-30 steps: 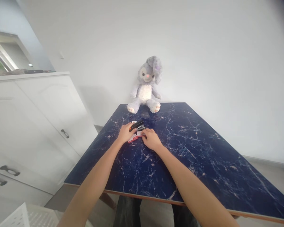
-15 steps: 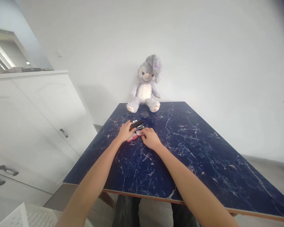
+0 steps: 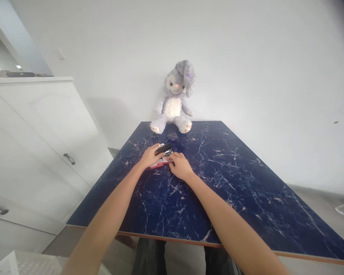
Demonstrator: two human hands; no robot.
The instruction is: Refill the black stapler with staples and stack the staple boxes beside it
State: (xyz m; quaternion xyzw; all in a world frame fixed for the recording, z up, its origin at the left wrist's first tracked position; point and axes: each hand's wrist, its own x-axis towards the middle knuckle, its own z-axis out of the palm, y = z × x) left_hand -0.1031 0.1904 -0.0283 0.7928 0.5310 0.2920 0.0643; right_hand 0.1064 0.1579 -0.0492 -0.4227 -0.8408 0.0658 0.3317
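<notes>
Stapler (image 3: 164, 149), slim black plastic with shiny metal, is sitting mid-frame, left hand (image 3: 149, 157) grasping its end; right hand (image 3: 181, 166) is touching a red-and-white rectangular box (image 3: 166, 160), can't tell if it's gripping tbh.

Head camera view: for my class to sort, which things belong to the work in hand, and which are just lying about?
In hand:
- black stapler, at the left hand
- red-and-white boxes, by both hands, one at the right hand's fingertips
- table, beneath them

Lying about:
- soft toy
- white cabinet
</notes>
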